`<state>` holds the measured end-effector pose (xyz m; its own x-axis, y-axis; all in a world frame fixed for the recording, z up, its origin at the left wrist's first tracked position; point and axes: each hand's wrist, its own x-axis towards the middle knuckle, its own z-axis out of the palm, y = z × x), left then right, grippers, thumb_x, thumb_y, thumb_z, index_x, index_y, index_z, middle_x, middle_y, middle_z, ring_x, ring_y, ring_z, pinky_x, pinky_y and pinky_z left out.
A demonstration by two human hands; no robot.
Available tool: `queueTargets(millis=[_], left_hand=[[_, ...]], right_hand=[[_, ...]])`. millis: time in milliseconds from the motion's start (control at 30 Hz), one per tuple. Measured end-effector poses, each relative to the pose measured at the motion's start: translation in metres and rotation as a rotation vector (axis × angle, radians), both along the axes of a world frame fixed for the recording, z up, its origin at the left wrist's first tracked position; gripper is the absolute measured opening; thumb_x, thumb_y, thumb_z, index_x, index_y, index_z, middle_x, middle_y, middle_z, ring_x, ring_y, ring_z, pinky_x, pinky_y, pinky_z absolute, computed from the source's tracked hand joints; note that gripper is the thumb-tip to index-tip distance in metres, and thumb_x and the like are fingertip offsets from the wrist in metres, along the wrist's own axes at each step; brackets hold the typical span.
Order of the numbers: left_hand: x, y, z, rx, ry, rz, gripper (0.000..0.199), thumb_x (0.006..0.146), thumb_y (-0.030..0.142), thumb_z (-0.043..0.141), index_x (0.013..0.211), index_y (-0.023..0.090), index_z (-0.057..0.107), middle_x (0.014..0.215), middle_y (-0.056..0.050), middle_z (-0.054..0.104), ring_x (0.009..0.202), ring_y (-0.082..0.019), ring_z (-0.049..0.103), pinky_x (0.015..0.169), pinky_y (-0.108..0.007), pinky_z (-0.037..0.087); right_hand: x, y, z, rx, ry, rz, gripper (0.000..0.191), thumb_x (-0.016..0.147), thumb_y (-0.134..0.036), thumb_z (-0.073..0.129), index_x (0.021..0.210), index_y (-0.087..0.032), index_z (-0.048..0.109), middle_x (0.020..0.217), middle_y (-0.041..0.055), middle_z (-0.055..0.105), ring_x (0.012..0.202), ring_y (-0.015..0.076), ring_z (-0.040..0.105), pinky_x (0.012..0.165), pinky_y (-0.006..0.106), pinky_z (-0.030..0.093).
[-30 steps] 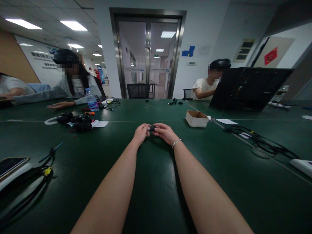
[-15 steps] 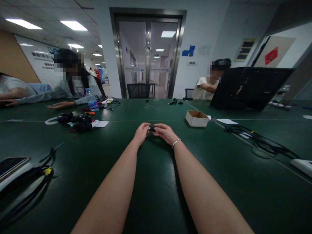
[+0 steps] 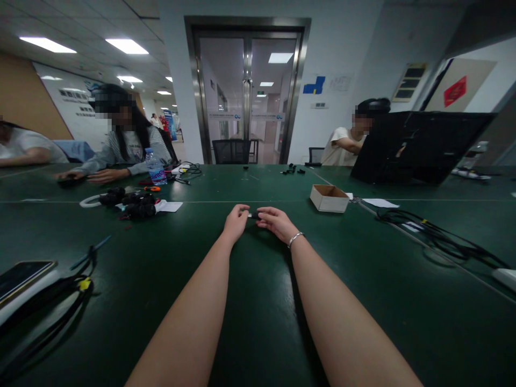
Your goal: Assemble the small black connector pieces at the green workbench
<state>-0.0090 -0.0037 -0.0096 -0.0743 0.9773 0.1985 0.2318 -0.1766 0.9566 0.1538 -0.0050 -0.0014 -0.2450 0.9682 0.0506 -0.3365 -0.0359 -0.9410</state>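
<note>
Out over the green table (image 3: 258, 301), my two hands meet around a small black USB stick (image 3: 254, 215) with a silver metal end. The fingers of my right hand (image 3: 277, 221) are closed on its black body, hiding part of it. My left hand (image 3: 236, 221) is closed in a pinch at the silver end, which shows just beside the fingertips. A silver bracelet (image 3: 295, 238) circles my right wrist.
An open cardboard box (image 3: 328, 201) stands right of my hands. Black cables (image 3: 439, 236) lie farther right, near a large black monitor (image 3: 419, 148). Leftward are black gear (image 3: 137, 204), a water bottle (image 3: 155, 167) and a phone (image 3: 24, 277). Co-workers sit across the table.
My fingertips are slightly farther apart, and more of the silver end shows. The whole view has shifted a little. At the left, a co-worker's hands have drawn in around a dark object.
</note>
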Motion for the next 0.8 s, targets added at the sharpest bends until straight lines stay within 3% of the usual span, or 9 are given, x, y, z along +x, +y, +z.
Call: queueTargets(millis=[67,167,367,533,800], left_hand=[[0.0,0.0012,0.0,-0.011,-0.054,0.0,0.026,0.082,0.031,0.052,0.104,0.019,0.057,0.079,-0.002,0.059,0.06,-0.011,0.052,0.048,-0.019,0.037],[0.0004,0.0015,0.0003,-0.033,-0.079,-0.013,0.026,0.085,0.037,0.046,0.098,0.016,0.058,0.065,0.0,0.054,0.051,-0.01,0.048,0.047,-0.019,0.036],[0.0017,-0.0017,0.0033,-0.028,-0.077,-0.021,0.025,0.078,0.019,0.05,0.102,0.018,0.058,0.071,0.001,0.056,0.055,-0.009,0.049,0.05,-0.018,0.036],[0.0024,-0.0045,0.0058,-0.013,-0.104,-0.086,0.023,0.084,0.031,0.044,0.091,0.015,0.06,0.05,0.003,0.046,0.044,-0.01,0.042,0.046,-0.02,0.031],[0.0002,-0.0032,0.0048,-0.013,-0.104,-0.109,0.025,0.082,0.028,0.042,0.092,0.015,0.062,0.052,0.003,0.045,0.045,-0.009,0.04,0.045,-0.019,0.029]], right_hand=[[0.0001,-0.0004,0.0003,-0.001,-0.001,0.0,0.017,0.076,-0.003,0.069,0.089,-0.014,0.067,0.076,0.0038,0.067,0.062,0.0125,0.066,0.058,0.019,0.058],[-0.0001,-0.0003,0.0002,-0.004,0.0,-0.004,0.016,0.076,-0.004,0.07,0.088,-0.013,0.067,0.073,0.0032,0.066,0.061,0.0128,0.066,0.058,0.019,0.058],[-0.0008,-0.0002,0.0004,-0.011,-0.003,-0.015,0.016,0.076,-0.003,0.069,0.088,-0.013,0.066,0.074,0.0036,0.067,0.062,0.0129,0.067,0.06,0.02,0.058],[-0.0001,0.0001,0.0004,-0.006,-0.012,-0.005,0.015,0.077,-0.003,0.068,0.089,-0.013,0.066,0.075,0.0042,0.066,0.061,0.0126,0.066,0.059,0.019,0.057],[0.0013,-0.0031,0.0023,0.003,-0.026,0.026,0.017,0.078,-0.003,0.066,0.092,-0.014,0.066,0.08,0.0039,0.066,0.064,0.0117,0.066,0.061,0.019,0.057]])
